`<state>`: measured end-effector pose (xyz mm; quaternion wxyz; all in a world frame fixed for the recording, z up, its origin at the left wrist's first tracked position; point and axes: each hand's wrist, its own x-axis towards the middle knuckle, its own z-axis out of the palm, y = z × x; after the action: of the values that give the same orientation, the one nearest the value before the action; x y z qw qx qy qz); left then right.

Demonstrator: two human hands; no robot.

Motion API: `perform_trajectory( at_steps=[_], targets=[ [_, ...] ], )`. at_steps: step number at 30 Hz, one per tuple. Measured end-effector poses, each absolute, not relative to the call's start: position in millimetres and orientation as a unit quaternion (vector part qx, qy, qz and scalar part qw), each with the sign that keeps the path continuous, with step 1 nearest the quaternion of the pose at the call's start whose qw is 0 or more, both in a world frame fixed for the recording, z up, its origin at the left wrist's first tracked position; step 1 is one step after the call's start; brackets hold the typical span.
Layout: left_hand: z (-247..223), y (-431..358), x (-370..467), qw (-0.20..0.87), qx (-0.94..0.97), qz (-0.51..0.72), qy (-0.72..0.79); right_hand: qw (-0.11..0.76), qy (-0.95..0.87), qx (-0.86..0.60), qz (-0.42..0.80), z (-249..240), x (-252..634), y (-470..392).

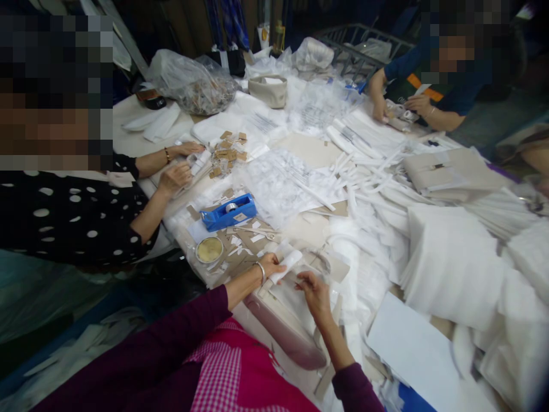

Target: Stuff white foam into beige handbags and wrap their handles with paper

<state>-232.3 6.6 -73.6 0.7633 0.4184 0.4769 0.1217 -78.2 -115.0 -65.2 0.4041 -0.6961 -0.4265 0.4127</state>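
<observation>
In front of me lies a pale handbag (283,332) with a smooth, slightly shiny side. My left hand (271,266), with a bangle at the wrist, is closed round a white foam strip (288,264) at the bag's upper edge. Above the bag's right part is my right hand (316,293). Its fingers are bent with the tips close together, and whatever may be between them is too small to make out. Beyond the hands, a clear curved strip or handle (323,262) shows faintly.
Left of my hands are a round tin (209,250), scissors (268,233) and a blue tape dispenser (229,212). White foam sheets (454,263) are stacked at right, near a white board (414,349). Co-workers handle items at left (174,174) and far right (418,106).
</observation>
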Motion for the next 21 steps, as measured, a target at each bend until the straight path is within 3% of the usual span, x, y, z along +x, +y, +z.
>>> perform_trajectory(
  at_steps=[6,12,21],
  targets=[
    [-75,2,-225,0.738,0.407,0.133,0.521,0.341,-0.625,-0.662,0.236,-48,-78,-68],
    [-68,-3,-225,0.710,0.432,0.155,0.534,0.282,-0.680,-0.607,0.300,-50,-76,-38],
    [-62,-8,-223,0.714,0.441,0.193,0.507,0.187,-0.635,-0.657,0.362,-46,-72,-19]
  ],
)
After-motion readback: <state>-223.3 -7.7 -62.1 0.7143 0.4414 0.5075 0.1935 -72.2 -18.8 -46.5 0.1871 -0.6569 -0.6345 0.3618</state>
